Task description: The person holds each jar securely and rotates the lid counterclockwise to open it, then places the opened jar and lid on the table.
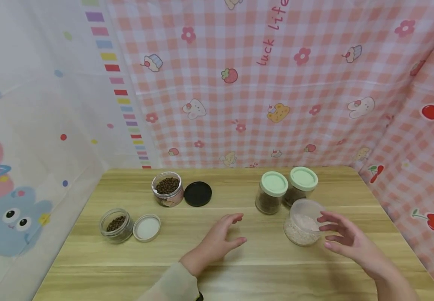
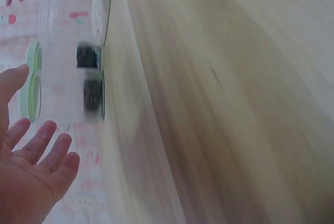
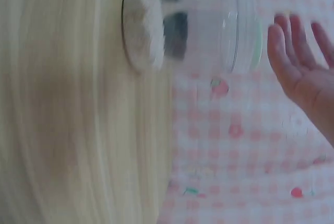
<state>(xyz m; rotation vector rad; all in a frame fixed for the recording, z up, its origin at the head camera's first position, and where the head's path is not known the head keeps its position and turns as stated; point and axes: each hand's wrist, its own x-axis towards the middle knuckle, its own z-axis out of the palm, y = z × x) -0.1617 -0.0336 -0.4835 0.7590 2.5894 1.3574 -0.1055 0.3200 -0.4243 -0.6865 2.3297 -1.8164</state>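
Observation:
A clear jar (image 1: 301,230) with a translucent lid (image 1: 309,212) stands on the right of the table, white grains in its lower part. My right hand (image 1: 348,240) hovers just right of that lid, fingers loosely bent and holding nothing. In the right wrist view the same hand (image 3: 302,62) is beside the jar's lidded end. My left hand (image 1: 218,238) is over the middle of the table, thumb and fingers spread apart with nothing between them. Two jars with mint-green lids, one in front (image 1: 271,192) and one behind (image 1: 300,184), hold dark contents and stand beyond the clear jar.
To the left, an uncapped jar (image 1: 116,225) of brown pellets stands beside a white lid (image 1: 147,228). Farther back, another uncapped jar (image 1: 168,189) of brown pellets is next to a black lid (image 1: 198,193). A pink checked cloth (image 1: 247,96) hangs behind the wooden table (image 1: 232,271).

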